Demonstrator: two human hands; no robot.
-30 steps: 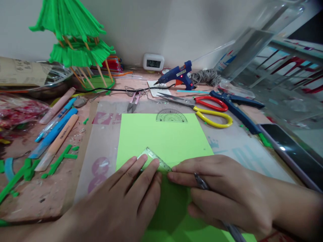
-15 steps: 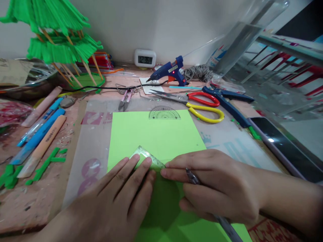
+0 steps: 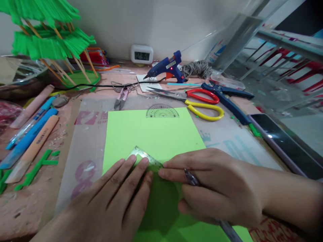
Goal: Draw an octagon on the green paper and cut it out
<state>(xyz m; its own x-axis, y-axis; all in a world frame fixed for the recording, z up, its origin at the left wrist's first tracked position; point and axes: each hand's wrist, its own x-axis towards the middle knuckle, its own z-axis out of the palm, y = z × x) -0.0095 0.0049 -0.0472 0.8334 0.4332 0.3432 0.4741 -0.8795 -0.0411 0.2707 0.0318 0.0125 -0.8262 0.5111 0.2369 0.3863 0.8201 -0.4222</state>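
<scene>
Counter (image 3: pixel 37 201) — a pinkish, scuffed work surface running to the wall at its far edge. A clear plastic mat (image 3: pixel 85 148) is lying across its middle, and a sheet of light green paper (image 3: pixel 151 134) is lying on the mat, reaching the near edge.

Along the far edge a green paper-and-stick model (image 3: pixel 50 43), a small digital clock (image 3: pixel 141 54) and a blue glue gun (image 3: pixel 168 69) are standing. Toward the right edge, red-and-yellow scissors (image 3: pixel 202 102) and a dark phone (image 3: pixel 285 144) are lying flat; at the left edge, blue and peach markers (image 3: pixel 32 141).

Left hand (image 3: pixel 111 201) is pressing flat on the near half of the paper, fingers (image 3: pixel 140 168) together and extended over a small clear set square (image 3: pixel 145 156), pinning it down. Right hand (image 3: pixel 217 188) is resting just beside it, fingers closed around a dark pen (image 3: pixel 191 178), index fingertip touching the set square's right end. A clear protractor (image 3: pixel 162 112) is lying on the paper's far edge, well apart from both hands.

Judged from this pose, the set square is being positioned for ruling a line — steady downward pressure from the left hand, fingertips kept behind the ruling edge, and the pen held against that edge would likely be giving the cleanest result.
</scene>
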